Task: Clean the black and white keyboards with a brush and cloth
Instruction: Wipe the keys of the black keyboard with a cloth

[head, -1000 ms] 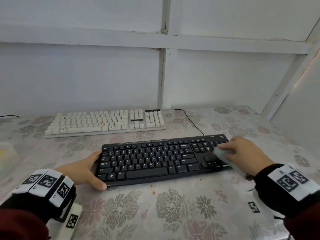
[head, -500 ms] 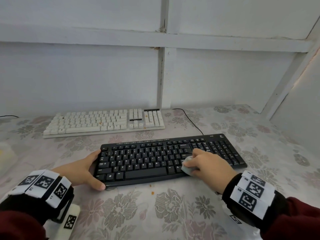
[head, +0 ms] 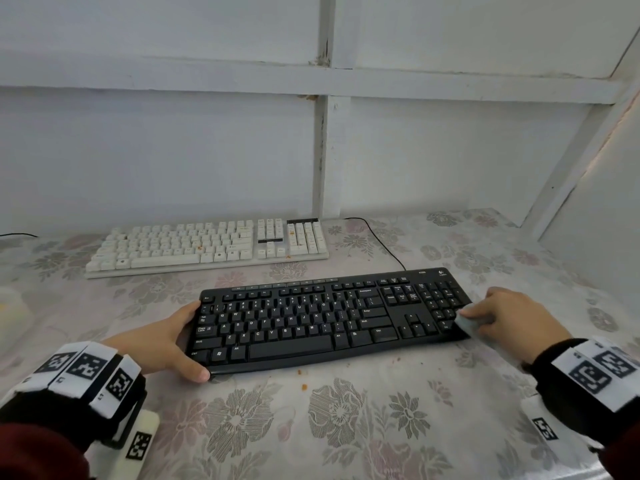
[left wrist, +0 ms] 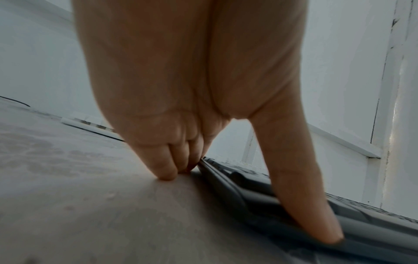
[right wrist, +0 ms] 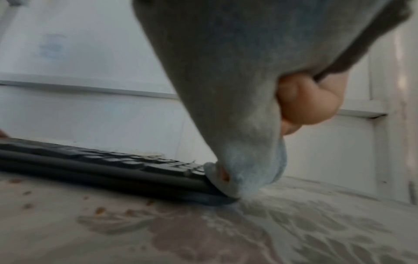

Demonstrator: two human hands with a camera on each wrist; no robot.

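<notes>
The black keyboard [head: 332, 320] lies in front of me on the flowered tablecloth. My left hand [head: 166, 341] grips its left end, thumb [left wrist: 305, 196] on the front edge and fingers [left wrist: 162, 167] curled down at the side. My right hand [head: 509, 317] holds a pale blue cloth [head: 467, 322] bunched in its fingers and presses it on the keyboard's right front corner [right wrist: 217, 194]. The cloth [right wrist: 237, 107] hides most of that hand in the right wrist view. The white keyboard [head: 207, 245] lies farther back, with orange specks on its keys. No brush shows.
Orange crumbs [head: 304, 386] lie on the tablecloth [head: 346, 427] in front of the black keyboard. A black cable [head: 384, 244] runs from behind it toward the wall. White panelled walls close the back and right. A pale object [head: 10, 306] sits at the far left edge.
My right hand with the cloth swept from the keyboard's right end to its middle, then back to the right front corner. The left hand kept its hold.
</notes>
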